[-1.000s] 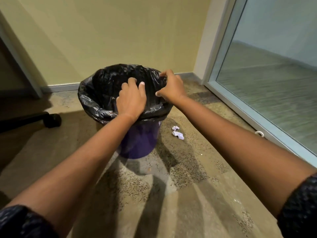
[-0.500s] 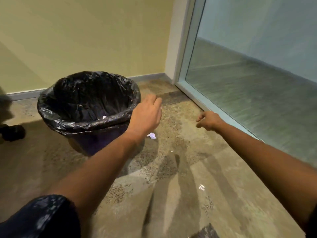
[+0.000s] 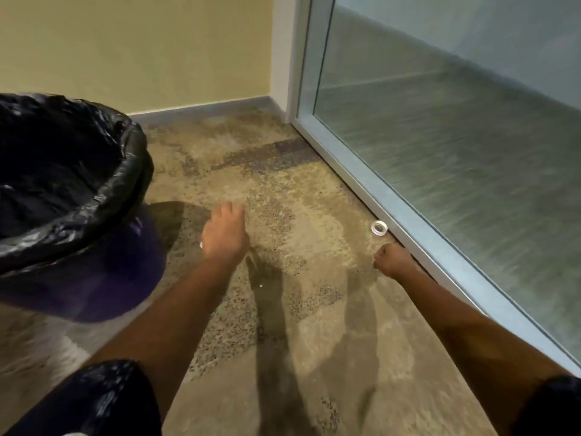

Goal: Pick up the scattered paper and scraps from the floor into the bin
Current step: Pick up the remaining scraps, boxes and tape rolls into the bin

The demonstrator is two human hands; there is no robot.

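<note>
The purple bin (image 3: 103,278) with its black liner (image 3: 63,171) stands at the left edge. My left hand (image 3: 224,234) hovers low over the floor just right of the bin, fingers hanging loosely apart, and covers most of a white paper scrap (image 3: 201,245) of which only a sliver shows at its left side. My right hand (image 3: 391,258) is curled into a fist near the glass frame, holding nothing visible. A small white tape ring (image 3: 379,227) lies on the floor just beyond the right hand. A tiny white speck (image 3: 260,286) lies below the left hand.
A glass partition with a metal frame (image 3: 408,221) runs along the right. The yellow wall and grey skirting (image 3: 204,105) close the far side. Speckled floor (image 3: 283,190) stretches between bin and glass.
Both hands left the bin rim and dropped toward the floor to its right. The view swung right, so the bin slid to the left edge and the tape ring came into sight.
</note>
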